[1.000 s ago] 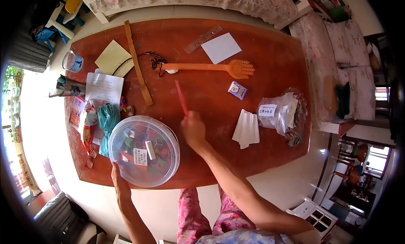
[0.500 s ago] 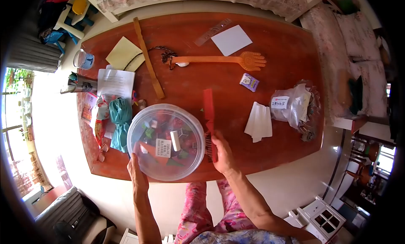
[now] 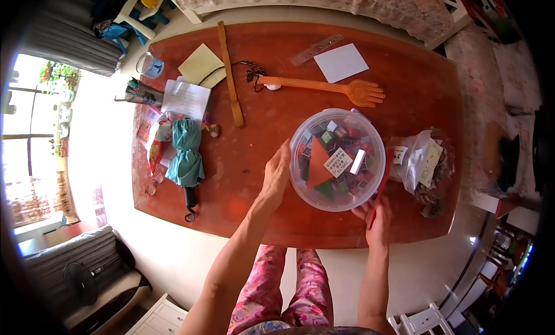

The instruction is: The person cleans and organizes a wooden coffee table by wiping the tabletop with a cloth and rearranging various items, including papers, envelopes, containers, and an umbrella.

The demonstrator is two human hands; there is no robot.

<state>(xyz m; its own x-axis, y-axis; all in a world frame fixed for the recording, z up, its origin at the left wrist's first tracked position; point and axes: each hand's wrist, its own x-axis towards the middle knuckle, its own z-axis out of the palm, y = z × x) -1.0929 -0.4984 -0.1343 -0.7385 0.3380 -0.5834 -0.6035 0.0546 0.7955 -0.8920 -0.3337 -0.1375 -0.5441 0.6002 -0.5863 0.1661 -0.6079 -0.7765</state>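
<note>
A round clear plastic tub (image 3: 302, 191) with a lid stands right of the table's middle, full of small colored pieces. A printed label (image 3: 337, 162) and a white block (image 3: 358, 161) show on top. My left hand (image 3: 276, 172) lies along the tub's left side, fingers stretched out; whether it touches cannot be made out. At the tub's lower right, my right hand (image 3: 377, 218) is closed on a red comb (image 3: 380, 191), which is seen edge-on against the tub's side. The folded white tissues are hidden from view.
An orange hand-shaped back scratcher (image 3: 306, 84), a wooden stick (image 3: 230, 74), a clear ruler (image 3: 316, 50) and white paper (image 3: 341, 63) lie farther back. A teal umbrella (image 3: 185, 153) and glasses (image 3: 153, 183) are at left. A plastic bag (image 3: 413, 161) sits at right.
The tub has moved right across the table, with both hands beside it. It now covers the tissues and most of the purple box. The comb has moved right with my right hand.
</note>
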